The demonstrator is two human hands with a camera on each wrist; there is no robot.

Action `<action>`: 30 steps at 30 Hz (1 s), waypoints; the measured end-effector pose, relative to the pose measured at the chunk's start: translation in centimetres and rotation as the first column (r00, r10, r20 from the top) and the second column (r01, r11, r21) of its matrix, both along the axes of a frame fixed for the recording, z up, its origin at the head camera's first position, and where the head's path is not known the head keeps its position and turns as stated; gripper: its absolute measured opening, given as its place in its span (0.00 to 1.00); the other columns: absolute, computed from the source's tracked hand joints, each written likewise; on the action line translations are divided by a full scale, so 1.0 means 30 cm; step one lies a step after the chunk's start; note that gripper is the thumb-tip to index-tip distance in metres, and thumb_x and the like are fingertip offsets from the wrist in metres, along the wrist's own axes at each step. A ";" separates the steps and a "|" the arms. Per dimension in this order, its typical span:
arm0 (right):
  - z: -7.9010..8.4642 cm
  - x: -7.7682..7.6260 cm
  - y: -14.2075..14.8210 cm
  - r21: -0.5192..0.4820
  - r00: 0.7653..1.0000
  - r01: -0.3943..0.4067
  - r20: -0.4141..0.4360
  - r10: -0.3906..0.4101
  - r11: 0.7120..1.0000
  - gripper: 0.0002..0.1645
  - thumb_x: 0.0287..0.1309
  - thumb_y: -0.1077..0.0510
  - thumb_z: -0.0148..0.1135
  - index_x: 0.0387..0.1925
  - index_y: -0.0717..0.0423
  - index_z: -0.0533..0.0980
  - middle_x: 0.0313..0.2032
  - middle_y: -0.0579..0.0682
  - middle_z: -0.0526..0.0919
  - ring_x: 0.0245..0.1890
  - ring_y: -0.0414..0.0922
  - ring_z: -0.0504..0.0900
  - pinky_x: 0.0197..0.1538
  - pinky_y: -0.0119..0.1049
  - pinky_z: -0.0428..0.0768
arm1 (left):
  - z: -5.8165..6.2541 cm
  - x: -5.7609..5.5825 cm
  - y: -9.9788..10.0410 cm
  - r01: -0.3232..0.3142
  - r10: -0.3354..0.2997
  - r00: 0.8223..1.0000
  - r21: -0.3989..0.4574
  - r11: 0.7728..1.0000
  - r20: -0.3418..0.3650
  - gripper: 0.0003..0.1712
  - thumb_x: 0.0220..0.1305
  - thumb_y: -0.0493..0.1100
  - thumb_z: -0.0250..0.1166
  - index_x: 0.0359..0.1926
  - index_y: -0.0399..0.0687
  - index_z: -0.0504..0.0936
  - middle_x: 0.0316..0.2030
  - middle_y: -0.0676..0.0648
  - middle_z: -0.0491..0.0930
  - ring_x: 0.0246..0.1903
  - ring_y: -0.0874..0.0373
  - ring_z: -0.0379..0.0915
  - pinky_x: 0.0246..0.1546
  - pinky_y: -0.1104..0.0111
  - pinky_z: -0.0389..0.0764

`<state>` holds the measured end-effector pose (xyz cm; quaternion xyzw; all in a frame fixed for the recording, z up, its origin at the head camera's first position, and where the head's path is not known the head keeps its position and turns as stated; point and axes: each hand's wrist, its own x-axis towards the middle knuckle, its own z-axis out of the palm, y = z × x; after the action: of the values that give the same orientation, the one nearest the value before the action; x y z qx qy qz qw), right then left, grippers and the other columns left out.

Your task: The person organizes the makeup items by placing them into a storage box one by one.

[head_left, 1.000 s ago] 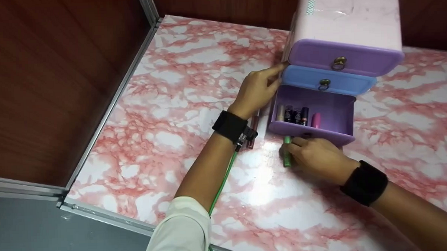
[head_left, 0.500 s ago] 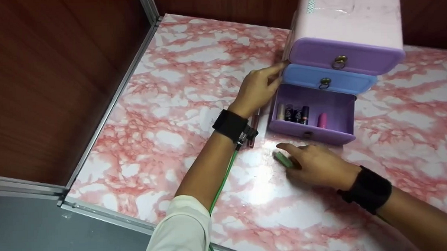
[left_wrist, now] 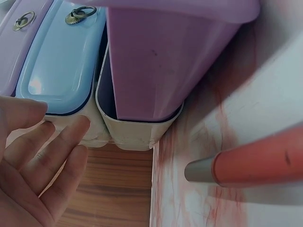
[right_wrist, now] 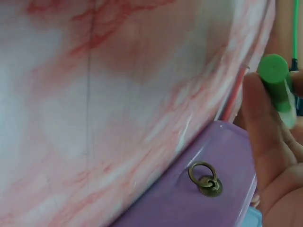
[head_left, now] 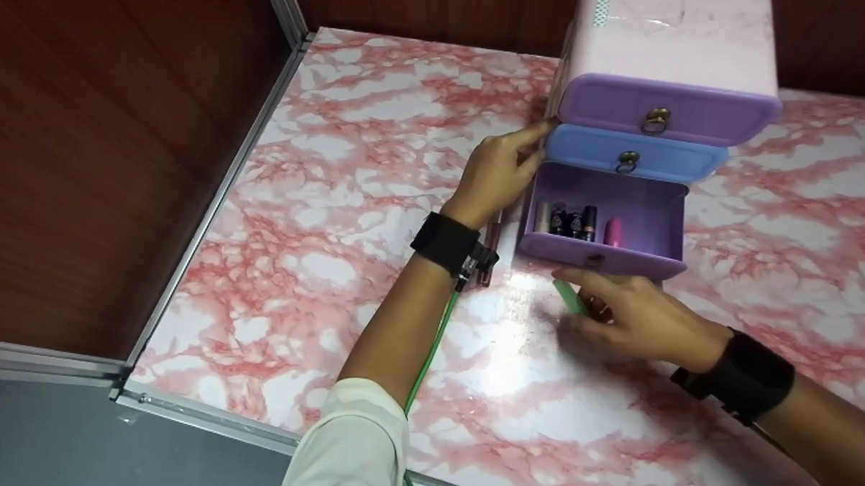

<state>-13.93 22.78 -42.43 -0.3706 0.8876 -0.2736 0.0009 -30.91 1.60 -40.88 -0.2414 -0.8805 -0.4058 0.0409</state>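
Observation:
My right hand [head_left: 633, 319] pinches a small green tube [head_left: 569, 296] between thumb and fingers, just in front of the pulled-out lower purple drawer [head_left: 606, 258]. The right wrist view shows the tube's round green end [right_wrist: 273, 69] and a pale part below. My left hand [head_left: 498, 172] rests at the left side of the drawer cabinet [head_left: 674, 40], beside the blue drawer [head_left: 634, 153]. Its fingers [left_wrist: 61, 137] lie loosely extended by the cabinet's edge in the left wrist view. Inside the open drawer are a pink tube [head_left: 613, 232], a dark lipstick [head_left: 589, 223] and several other small containers.
A slim red tube [head_left: 490, 255] with a grey tip lies on the marbled tabletop [head_left: 318, 268] beside my left wrist. Above the blue drawer, the top purple drawer [head_left: 615, 114] is pushed in. A dark wooden panel [head_left: 112, 139] stands at the left.
The right hand moved back from the drawer front, then shifted right, with the green tube turning from upright to slanted. The pink tube rolled right and back. The left hand stayed put.

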 end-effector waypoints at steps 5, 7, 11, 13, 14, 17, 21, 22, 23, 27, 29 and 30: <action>0.041 -0.017 0.020 -0.118 0.996 0.080 -0.017 -0.082 0.990 0.38 0.50 0.67 0.70 0.64 0.53 0.70 0.28 0.43 0.84 0.26 0.35 0.81 0.26 0.26 0.79 | -0.001 0.000 -0.005 -0.008 0.008 1.000 -0.005 1.000 0.000 0.25 0.69 0.45 0.62 0.66 0.59 0.73 0.50 0.51 0.83 0.38 0.67 0.79 0.35 0.76 0.74; 0.060 -0.030 0.031 -0.144 0.990 0.127 -0.035 -0.133 0.981 0.39 0.49 0.68 0.72 0.64 0.53 0.70 0.29 0.43 0.85 0.27 0.37 0.82 0.27 0.24 0.79 | -0.002 0.000 -0.007 -0.009 0.009 1.000 -0.006 1.000 0.004 0.25 0.69 0.45 0.62 0.66 0.59 0.73 0.53 0.51 0.81 0.39 0.67 0.79 0.34 0.76 0.74; 0.090 -0.062 0.062 -0.178 0.968 0.212 -0.097 -0.231 0.961 0.40 0.49 0.68 0.73 0.64 0.54 0.69 0.30 0.46 0.85 0.26 0.39 0.81 0.28 0.22 0.77 | -0.004 0.001 -0.007 -0.008 0.008 1.000 -0.002 1.000 0.002 0.25 0.69 0.45 0.62 0.66 0.59 0.73 0.55 0.51 0.80 0.41 0.67 0.78 0.34 0.77 0.74; 0.098 -0.078 0.079 -0.185 0.949 0.269 -0.114 -0.293 0.945 0.39 0.49 0.67 0.73 0.64 0.54 0.69 0.30 0.47 0.85 0.25 0.38 0.80 0.28 0.22 0.77 | -0.004 0.000 -0.006 -0.006 0.006 1.000 0.000 1.000 0.001 0.25 0.69 0.45 0.62 0.66 0.59 0.73 0.53 0.51 0.81 0.37 0.66 0.78 0.32 0.76 0.74; 0.100 -0.086 0.087 -0.187 0.939 0.300 -0.112 -0.324 0.935 0.39 0.50 0.66 0.73 0.64 0.53 0.69 0.30 0.47 0.86 0.25 0.37 0.80 0.28 0.21 0.76 | -0.004 0.001 -0.006 -0.003 0.003 1.000 0.004 1.000 -0.006 0.25 0.69 0.45 0.62 0.66 0.59 0.73 0.52 0.50 0.82 0.35 0.66 0.78 0.31 0.76 0.74; 0.103 -0.107 0.110 -0.186 0.907 0.392 -0.088 -0.412 0.901 0.37 0.53 0.63 0.72 0.64 0.51 0.69 0.30 0.47 0.86 0.24 0.33 0.78 0.26 0.20 0.74 | -0.003 0.004 -0.006 0.002 -0.002 1.000 0.013 1.000 -0.009 0.24 0.69 0.44 0.61 0.66 0.59 0.73 0.51 0.50 0.82 0.34 0.66 0.77 0.29 0.75 0.73; 0.102 -0.132 0.139 -0.192 0.868 0.481 -0.033 -0.496 0.855 0.36 0.56 0.59 0.71 0.65 0.49 0.68 0.29 0.48 0.85 0.22 0.31 0.77 0.24 0.19 0.73 | -0.002 0.008 -0.004 0.006 -0.006 1.000 0.026 1.000 -0.001 0.25 0.69 0.44 0.61 0.66 0.58 0.73 0.54 0.50 0.80 0.38 0.67 0.78 0.30 0.76 0.74; 0.101 -0.138 0.146 -0.192 0.858 0.501 -0.015 -0.513 0.844 0.36 0.56 0.58 0.71 0.65 0.49 0.68 0.29 0.49 0.85 0.21 0.31 0.77 0.24 0.19 0.73 | -0.001 0.008 -0.004 0.008 -0.008 1.000 0.031 1.000 -0.003 0.24 0.69 0.43 0.61 0.66 0.58 0.73 0.54 0.50 0.81 0.38 0.67 0.78 0.30 0.77 0.75; 0.100 -0.144 0.153 -0.191 0.848 0.521 0.004 -0.530 0.832 0.36 0.56 0.57 0.71 0.65 0.49 0.68 0.29 0.50 0.85 0.20 0.31 0.77 0.23 0.20 0.73 | -0.001 0.007 -0.003 0.007 -0.007 1.000 0.031 0.999 -0.002 0.24 0.69 0.43 0.61 0.66 0.58 0.73 0.54 0.50 0.80 0.38 0.67 0.78 0.31 0.77 0.75; 0.087 -0.168 0.173 -0.153 0.817 0.574 0.041 -0.575 0.805 0.35 0.58 0.54 0.70 0.66 0.49 0.67 0.31 0.52 0.86 0.21 0.31 0.77 0.22 0.20 0.71 | 0.000 0.006 -0.003 0.004 -0.004 1.000 0.032 0.999 -0.001 0.24 0.69 0.43 0.61 0.66 0.57 0.73 0.55 0.51 0.80 0.39 0.67 0.78 0.31 0.77 0.75; 0.078 -0.178 0.180 -0.127 0.808 0.588 0.046 -0.587 0.799 0.35 0.59 0.52 0.69 0.66 0.50 0.67 0.32 0.54 0.86 0.23 0.35 0.80 0.23 0.19 0.71 | -0.001 0.005 -0.003 0.000 0.001 1.000 0.021 1.000 -0.009 0.24 0.70 0.44 0.61 0.65 0.57 0.73 0.54 0.51 0.80 0.39 0.67 0.78 0.31 0.76 0.74; 0.075 -0.183 0.183 -0.109 0.805 0.593 0.047 -0.592 0.798 0.35 0.59 0.52 0.69 0.66 0.50 0.67 0.32 0.55 0.86 0.25 0.38 0.81 0.23 0.19 0.71 | 0.000 0.005 -0.002 -0.002 0.002 1.000 0.016 1.000 -0.011 0.24 0.70 0.44 0.61 0.65 0.57 0.74 0.54 0.51 0.81 0.39 0.68 0.78 0.31 0.76 0.74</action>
<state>-19.42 28.28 -40.19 -0.0728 0.9410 -0.3144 -0.1019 -30.75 1.53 -40.88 -0.2427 -0.8773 -0.4113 0.0481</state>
